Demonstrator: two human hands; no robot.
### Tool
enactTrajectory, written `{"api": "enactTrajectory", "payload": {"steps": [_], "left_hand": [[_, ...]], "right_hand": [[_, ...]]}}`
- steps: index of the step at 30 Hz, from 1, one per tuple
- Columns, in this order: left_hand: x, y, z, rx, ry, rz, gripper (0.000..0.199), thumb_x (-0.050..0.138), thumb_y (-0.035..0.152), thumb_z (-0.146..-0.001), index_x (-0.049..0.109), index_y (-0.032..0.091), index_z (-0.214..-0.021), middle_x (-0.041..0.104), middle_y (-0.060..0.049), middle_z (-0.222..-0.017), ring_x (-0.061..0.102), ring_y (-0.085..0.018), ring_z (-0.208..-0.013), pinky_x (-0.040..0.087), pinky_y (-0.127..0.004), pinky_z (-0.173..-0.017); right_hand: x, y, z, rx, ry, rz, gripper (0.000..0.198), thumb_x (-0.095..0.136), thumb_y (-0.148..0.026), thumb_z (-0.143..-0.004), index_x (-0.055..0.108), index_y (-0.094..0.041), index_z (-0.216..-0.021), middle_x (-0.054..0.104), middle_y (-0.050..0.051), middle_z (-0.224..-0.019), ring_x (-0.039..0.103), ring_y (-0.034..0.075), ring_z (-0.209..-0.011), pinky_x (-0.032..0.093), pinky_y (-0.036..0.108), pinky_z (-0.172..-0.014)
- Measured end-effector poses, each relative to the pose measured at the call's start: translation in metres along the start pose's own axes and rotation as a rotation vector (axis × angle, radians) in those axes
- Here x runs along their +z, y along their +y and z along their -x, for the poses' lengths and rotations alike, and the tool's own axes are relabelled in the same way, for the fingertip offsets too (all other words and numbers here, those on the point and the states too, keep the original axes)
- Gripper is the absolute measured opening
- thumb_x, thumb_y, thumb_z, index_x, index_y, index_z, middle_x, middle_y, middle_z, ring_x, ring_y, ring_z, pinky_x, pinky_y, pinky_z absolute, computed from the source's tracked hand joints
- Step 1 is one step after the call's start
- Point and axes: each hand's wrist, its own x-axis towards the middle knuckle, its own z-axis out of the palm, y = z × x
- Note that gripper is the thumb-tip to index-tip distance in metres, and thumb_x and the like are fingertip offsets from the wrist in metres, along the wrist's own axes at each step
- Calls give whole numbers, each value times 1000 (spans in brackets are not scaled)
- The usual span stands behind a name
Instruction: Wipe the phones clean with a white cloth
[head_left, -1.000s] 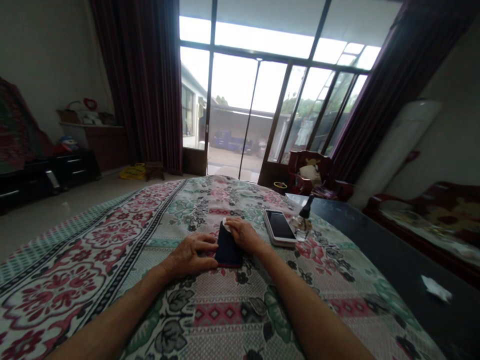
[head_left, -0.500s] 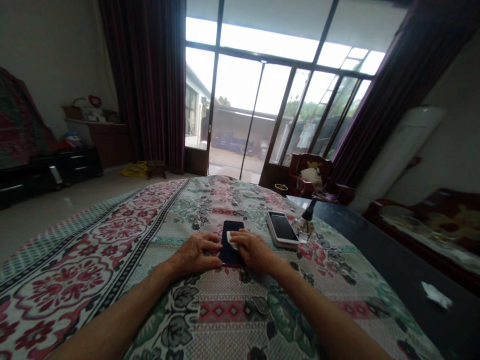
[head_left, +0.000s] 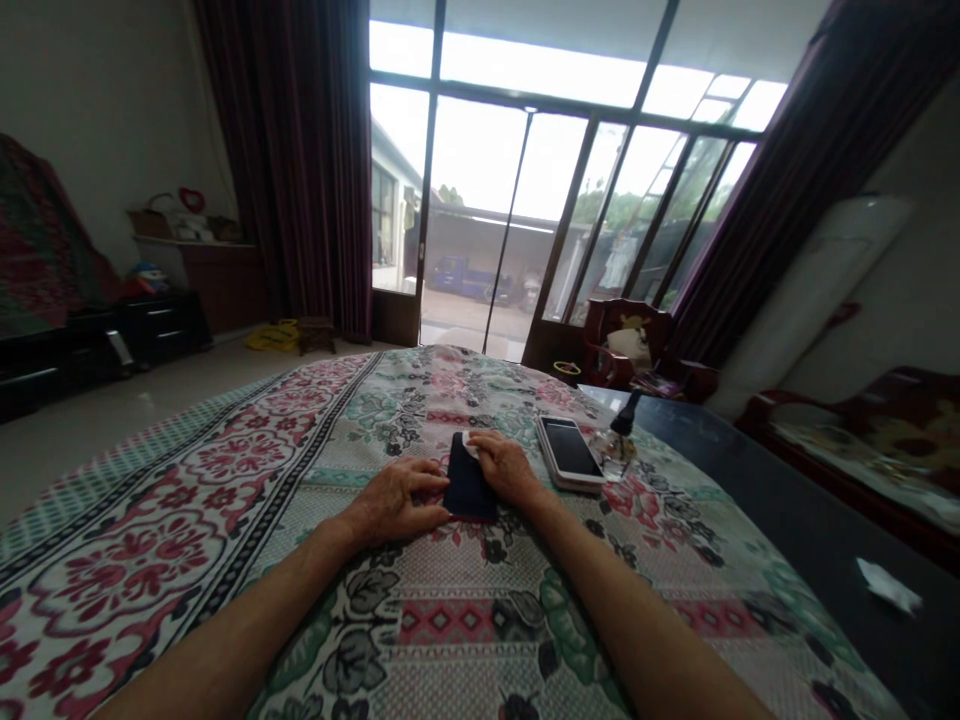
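A dark smartphone [head_left: 469, 492] with a thin reddish lower edge lies flat on the patterned tablecloth. My left hand [head_left: 397, 498] holds it at its left side, thumb by the lower corner and bent fingers along the edge. Over the phone's upper right part is my right hand [head_left: 504, 466], its fingers closed on a small white wipe [head_left: 468, 440] pressed to the phone's top end. Most of the wipe is hidden under the fingers. To the right lies a white device with a dark screen [head_left: 571, 450], apart from both hands.
A clear glass bottle [head_left: 616, 452] with a black top stands beside the white device. The floral tablecloth [head_left: 450, 620] covers the table. Crumpled white paper [head_left: 889, 586] lies on the dark surface [head_left: 814, 530] at the right. A wooden chair [head_left: 628, 335] stands beyond the table.
My right hand has slid the wipe up towards the phone's far end, baring more of the lower screen. My left hand stays at the phone's left edge. The view has shifted slightly.
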Motion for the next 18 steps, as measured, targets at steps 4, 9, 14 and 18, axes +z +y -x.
{"api": "enactTrajectory", "payload": {"steps": [4, 9, 14, 18], "left_hand": [[2, 0, 0, -7, 30, -18, 35, 68, 31, -74, 73, 18, -106, 70, -10, -113, 63, -26, -105, 47, -41, -96], [0, -1, -4, -63, 15, -25, 38, 71, 34, -70, 72, 19, -106, 71, -8, -107, 63, -25, -102, 49, -38, -92], [-8, -6, -17, -38, -98, -54, 39, 73, 40, -68, 72, 19, -101, 69, -4, -88, 61, -21, -84, 50, -35, -78], [-4, -14, -16, 62, -38, -10, 40, 73, 40, -70, 71, 18, -104, 68, -6, -94, 61, -22, -89, 49, -37, -83]], "right_hand": [[1, 1, 1, 21, 24, 2, 36, 45, -3, -83, 72, -20, -101, 69, 7, -116, 61, 18, -113, 45, 36, -103], [4, 3, 2, 25, 38, 21, 34, 46, -4, -84, 72, -18, -100, 69, 9, -117, 61, 19, -112, 44, 36, -104], [5, 4, 2, 48, 41, 30, 35, 46, -4, -84, 72, -18, -102, 69, 9, -117, 60, 19, -113, 42, 34, -105], [4, 4, 2, 58, 42, 37, 35, 46, -4, -84, 71, -18, -103, 68, 9, -118, 60, 19, -113, 42, 34, -105]]}}
